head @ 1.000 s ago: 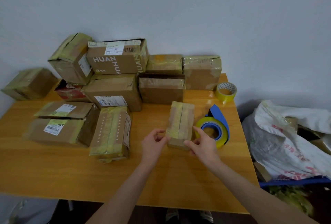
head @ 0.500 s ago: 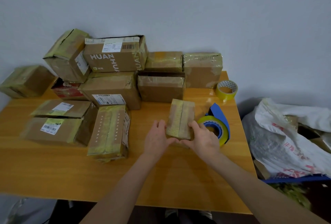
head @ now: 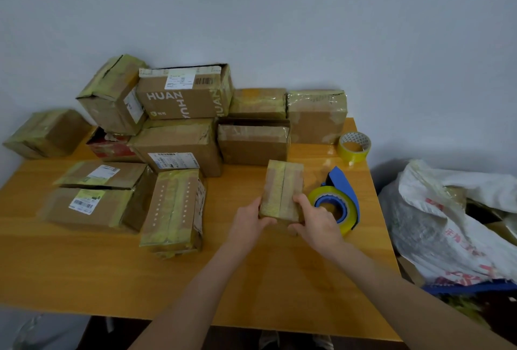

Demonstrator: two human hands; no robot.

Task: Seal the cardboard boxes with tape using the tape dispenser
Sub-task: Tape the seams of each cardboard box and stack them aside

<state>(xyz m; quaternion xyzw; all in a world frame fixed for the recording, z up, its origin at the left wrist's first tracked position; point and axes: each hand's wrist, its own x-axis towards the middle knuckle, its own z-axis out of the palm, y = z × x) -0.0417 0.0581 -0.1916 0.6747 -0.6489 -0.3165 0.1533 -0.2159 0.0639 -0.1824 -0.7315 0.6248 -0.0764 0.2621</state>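
Small box [head: 283, 190] between left fingers [head: 265, 221], right fingers [head: 303, 203]

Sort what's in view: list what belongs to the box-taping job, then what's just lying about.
Job: small box, gripped by left hand and right hand; blue tape dispenser; piled cardboard boxes.
Lying about: spare tape roll; white sack beside the table.

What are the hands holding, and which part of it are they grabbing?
Both hands hold the small cardboard box at its near end: the left hand grips the left side, the right hand the right side.
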